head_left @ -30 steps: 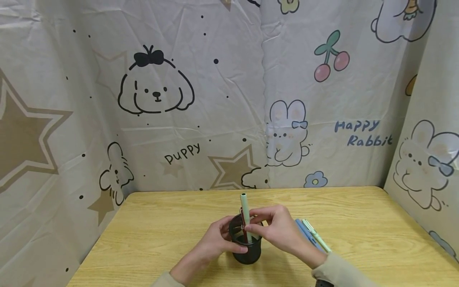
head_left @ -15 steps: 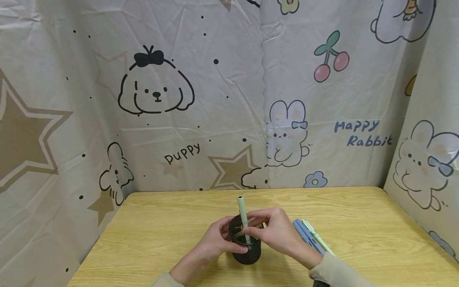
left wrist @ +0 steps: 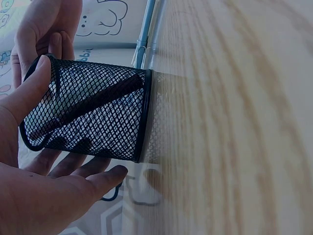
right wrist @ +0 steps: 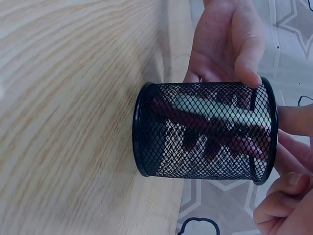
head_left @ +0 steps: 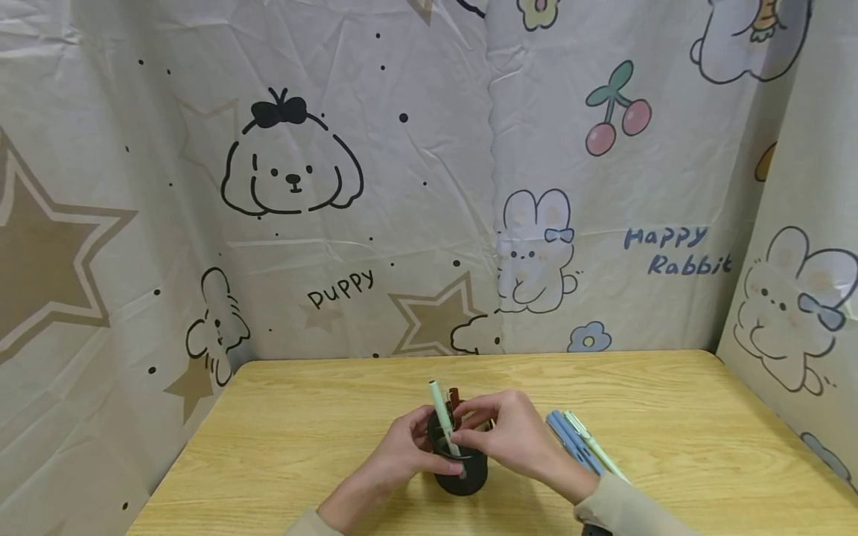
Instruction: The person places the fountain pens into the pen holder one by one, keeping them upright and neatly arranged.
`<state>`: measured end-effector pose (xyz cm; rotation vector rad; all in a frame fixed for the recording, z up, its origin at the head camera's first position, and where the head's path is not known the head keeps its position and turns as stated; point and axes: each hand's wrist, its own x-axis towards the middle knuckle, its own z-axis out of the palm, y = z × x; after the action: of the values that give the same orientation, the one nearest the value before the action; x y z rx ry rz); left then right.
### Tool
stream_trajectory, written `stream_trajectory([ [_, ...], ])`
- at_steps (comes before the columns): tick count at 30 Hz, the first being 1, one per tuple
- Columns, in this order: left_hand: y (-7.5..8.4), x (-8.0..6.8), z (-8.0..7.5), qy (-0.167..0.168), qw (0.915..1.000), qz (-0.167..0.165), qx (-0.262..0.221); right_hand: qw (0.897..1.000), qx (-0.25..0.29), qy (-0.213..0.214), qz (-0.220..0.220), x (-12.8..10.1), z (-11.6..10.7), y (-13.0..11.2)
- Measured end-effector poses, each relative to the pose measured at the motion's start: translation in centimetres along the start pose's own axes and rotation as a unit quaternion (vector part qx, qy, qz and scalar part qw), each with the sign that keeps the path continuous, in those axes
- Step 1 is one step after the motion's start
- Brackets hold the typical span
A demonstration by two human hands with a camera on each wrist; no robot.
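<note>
Black mesh cup (head_left: 471,478) upright on wooden table (head_left: 302,424), six o'clock in head view. Left hand (head_left: 405,448) clasps cup from eight o'clock, thumb across near side. Right hand (head_left: 512,434), wrist toward four o'clock, pinches pale green pen (head_left: 442,409), tilted toward eleven, lower end inside cup.

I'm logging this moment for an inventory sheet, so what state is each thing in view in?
Pen holder: upright on the table, gripped by the left hand.
Upper green pen: tilted, partly inside the holder, pinched by the right hand.
Dark red pen: inside the holder, slanted.
Blue pens: lying on the table, side by side.
Loose green pen: lying beside them.
Printed cloth: hanging, creased.
</note>
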<state>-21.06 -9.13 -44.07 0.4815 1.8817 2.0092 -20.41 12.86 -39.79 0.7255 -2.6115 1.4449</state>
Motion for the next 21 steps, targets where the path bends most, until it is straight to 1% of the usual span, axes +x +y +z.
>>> stream_trajectory([
  [5, 0.1, 0.1, 0.0, 0.004, 1.0, -0.005, 0.0, 1.0, -0.005, 0.02, -0.007, -0.3, -0.7, -0.2],
  [9, 0.1, 0.1, 0.1, 0.008, 0.9999, -0.005, 0.005, 0.999, -0.014, 0.043, -0.006, -0.9, -2.1, -0.3],
  [14, 0.1, 0.2, 0.2, 0.012, 0.9999, -0.003, 0.011, 0.997, -0.042, 0.061, 0.014, -1.9, -4.3, 0.4],
  [21, 0.0, 0.1, 0.1, 0.014, 0.9999, -0.001, 0.005, 0.995, -0.064, 0.066, 0.043, -3.3, -7.4, 2.4],
])
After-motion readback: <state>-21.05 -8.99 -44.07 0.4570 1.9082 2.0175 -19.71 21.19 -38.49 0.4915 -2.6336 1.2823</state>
